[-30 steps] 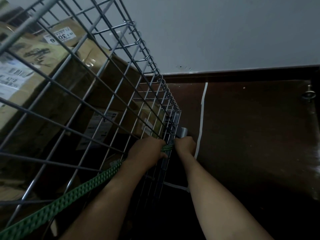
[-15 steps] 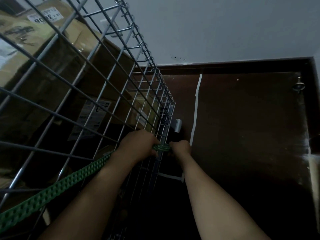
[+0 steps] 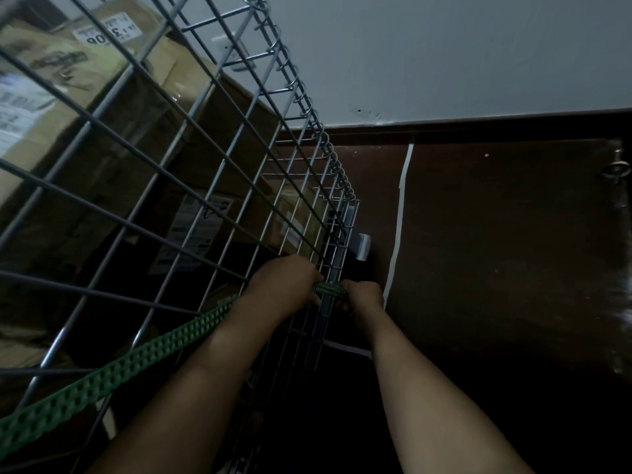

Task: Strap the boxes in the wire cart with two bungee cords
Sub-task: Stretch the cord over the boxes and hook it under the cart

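Where the green bungee cord crosses the corner post of the wire cart, the left hand and the right hand each curl their fingers round it, one on either side of the post. Cardboard boxes sit behind the mesh. The cord's hook and the fingertips are hidden. The cord's far end is cut off at the lower left.
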